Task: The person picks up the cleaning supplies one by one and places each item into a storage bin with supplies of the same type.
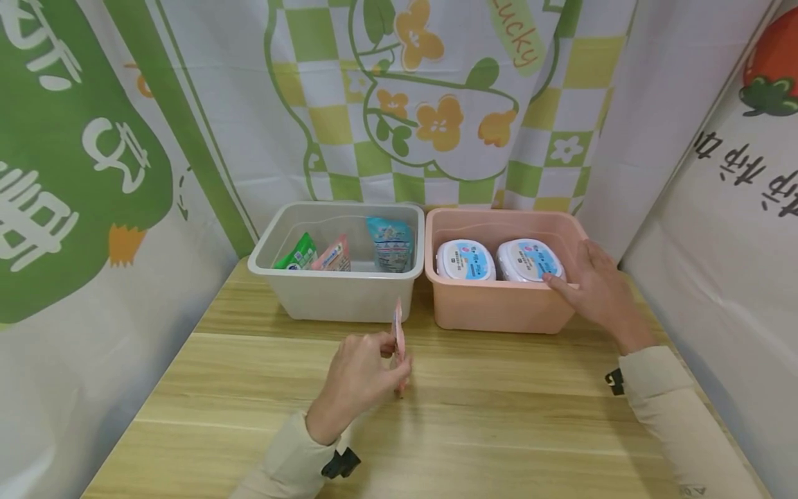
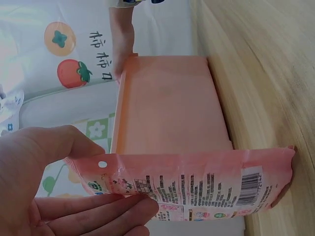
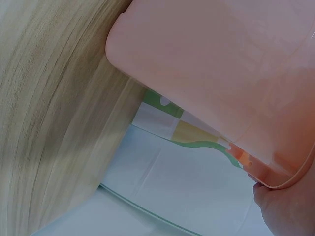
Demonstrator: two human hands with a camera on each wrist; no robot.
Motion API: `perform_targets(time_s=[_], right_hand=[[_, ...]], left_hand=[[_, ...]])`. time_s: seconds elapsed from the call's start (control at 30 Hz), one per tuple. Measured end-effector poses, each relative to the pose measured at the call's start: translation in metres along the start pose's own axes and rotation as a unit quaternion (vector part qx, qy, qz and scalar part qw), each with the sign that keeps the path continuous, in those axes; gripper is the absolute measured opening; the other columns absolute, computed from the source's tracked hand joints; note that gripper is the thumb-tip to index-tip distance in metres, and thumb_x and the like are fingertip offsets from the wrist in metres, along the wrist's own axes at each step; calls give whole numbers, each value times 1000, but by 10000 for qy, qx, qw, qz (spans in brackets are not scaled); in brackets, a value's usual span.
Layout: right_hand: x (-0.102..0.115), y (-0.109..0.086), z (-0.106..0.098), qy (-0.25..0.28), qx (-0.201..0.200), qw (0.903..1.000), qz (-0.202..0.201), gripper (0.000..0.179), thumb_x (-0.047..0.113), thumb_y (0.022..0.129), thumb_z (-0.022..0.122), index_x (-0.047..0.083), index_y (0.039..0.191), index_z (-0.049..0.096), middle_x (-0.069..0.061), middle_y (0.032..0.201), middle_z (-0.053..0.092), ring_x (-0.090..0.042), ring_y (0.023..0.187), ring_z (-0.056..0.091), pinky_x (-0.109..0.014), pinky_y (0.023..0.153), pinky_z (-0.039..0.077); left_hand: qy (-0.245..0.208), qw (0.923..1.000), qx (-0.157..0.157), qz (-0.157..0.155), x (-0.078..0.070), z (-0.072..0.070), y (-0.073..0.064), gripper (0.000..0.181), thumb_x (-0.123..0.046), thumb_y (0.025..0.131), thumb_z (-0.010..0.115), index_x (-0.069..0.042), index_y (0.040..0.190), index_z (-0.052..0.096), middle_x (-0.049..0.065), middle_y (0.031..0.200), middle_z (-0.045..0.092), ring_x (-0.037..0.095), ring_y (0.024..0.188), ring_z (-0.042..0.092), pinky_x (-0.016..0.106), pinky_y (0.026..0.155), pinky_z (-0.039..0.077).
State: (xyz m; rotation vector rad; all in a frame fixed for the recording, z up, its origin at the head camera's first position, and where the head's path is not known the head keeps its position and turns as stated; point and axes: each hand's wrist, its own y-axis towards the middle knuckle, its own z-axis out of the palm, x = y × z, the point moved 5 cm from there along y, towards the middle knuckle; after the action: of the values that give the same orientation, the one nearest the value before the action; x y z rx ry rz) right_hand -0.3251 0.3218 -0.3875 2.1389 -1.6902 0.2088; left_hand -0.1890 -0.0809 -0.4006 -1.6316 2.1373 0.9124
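Note:
My left hand (image 1: pixel 358 374) pinches a flat pink packet (image 2: pixel 211 177) between thumb and fingers. The packet is seen edge-on in the head view, upright in front of the gap between two bins. Printed text and a barcode show on it in the left wrist view. My right hand (image 1: pixel 601 291) grips the rim of the pink plastic bin (image 1: pixel 505 308) at its front right corner, with the thumb over the front rim. Two white tubs with blue-and-white lids, a left tub (image 1: pixel 465 260) and a right tub (image 1: pixel 530 260), sit side by side in this bin.
A pale grey bin (image 1: pixel 343 294) stands left of the pink one, almost touching it. Inside are a green packet (image 1: pixel 300 253), a pink packet (image 1: pixel 334 255) and a blue pouch (image 1: pixel 391 244). The wooden table (image 1: pixel 486 430) meets a patterned curtain (image 1: pixel 436 104) behind.

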Motion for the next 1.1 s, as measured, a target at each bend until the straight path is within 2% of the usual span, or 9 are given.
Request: perform_targets(time_s=[0.17, 0.33, 0.5, 0.63, 0.7, 0.77, 0.9, 0.93, 1.1], right_hand=[[-1, 0, 1, 16, 1, 10000, 10, 115, 67, 100, 56, -8, 165, -2, -37, 172, 8, -60, 156, 15, -74, 123, 18], [0, 1, 0, -15, -92, 9999, -48, 114, 66, 100, 58, -9, 165, 2, -38, 171, 13, -61, 154, 19, -75, 122, 21], [0, 1, 0, -55, -120, 9999, -80, 113, 66, 100, 57, -10, 165, 4, -39, 170, 15, -61, 154, 20, -75, 121, 21], [1, 1, -1, -43, -257, 9995, -177, 106, 64, 100, 59, -14, 159, 21, -40, 161, 29, -61, 147, 30, -76, 116, 29], [2, 0, -1, -21, -300, 9994, -196, 103, 63, 100, 60, -15, 157, 23, -39, 159, 32, -61, 145, 32, -76, 114, 30], [2, 0, -1, -3, -289, 9994, -173, 104, 64, 100, 59, -14, 158, 22, -39, 160, 32, -60, 145, 32, -76, 114, 30], [0, -2, 0, 20, -81, 10000, 2, 114, 67, 100, 56, -9, 165, 2, -37, 171, 13, -60, 155, 18, -75, 121, 21], [0, -2, 0, 25, -66, 10000, 14, 114, 67, 100, 56, -8, 165, 1, -37, 171, 12, -60, 155, 18, -75, 121, 21], [0, -1, 0, 51, 25, 9999, 85, 115, 68, 100, 55, -5, 166, -4, -35, 173, 5, -59, 157, 13, -75, 122, 19]], left_hand=[[-52, 9999, -132, -31, 0, -1, 0, 2, -16, 82, 78, -17, 80, 78, -4, 78, 80, 6, 65, 69, 21, 52, 44], [30, 9996, -237, -144, 1, -3, 0, 6, -17, 86, 79, -12, 88, 83, -6, 75, 79, 7, 69, 73, 23, 58, 51], [168, 9992, -341, -151, 2, -5, 0, 9, -15, 89, 77, -9, 88, 83, -3, 74, 79, 6, 65, 72, 22, 54, 49], [313, 9985, -429, -123, 4, -7, 0, 10, -13, 90, 76, -7, 87, 83, 0, 75, 80, 7, 62, 70, 22, 51, 47], [379, 9981, -466, -110, 4, -9, 1, 10, -12, 91, 76, -6, 88, 83, 2, 76, 80, 8, 62, 71, 23, 51, 48], [428, 9977, -510, -110, 6, -10, 2, 9, -10, 91, 76, -5, 91, 83, 4, 78, 81, 10, 63, 72, 24, 52, 50], [537, 9968, -584, -101, 9, -12, 5, 9, -9, 93, 76, -3, 93, 83, 7, 81, 81, 10, 62, 70, 25, 53, 51], [544, 9967, -600, -95, 10, -13, 5, 10, -9, 93, 76, -2, 94, 83, 8, 81, 81, 9, 61, 68, 24, 52, 50], [531, 9963, -680, 57, 13, -19, 8, 10, -6, 94, 73, -2, 90, 82, 3, 68, 72, 5, 51, 46, 20, 45, 33]])
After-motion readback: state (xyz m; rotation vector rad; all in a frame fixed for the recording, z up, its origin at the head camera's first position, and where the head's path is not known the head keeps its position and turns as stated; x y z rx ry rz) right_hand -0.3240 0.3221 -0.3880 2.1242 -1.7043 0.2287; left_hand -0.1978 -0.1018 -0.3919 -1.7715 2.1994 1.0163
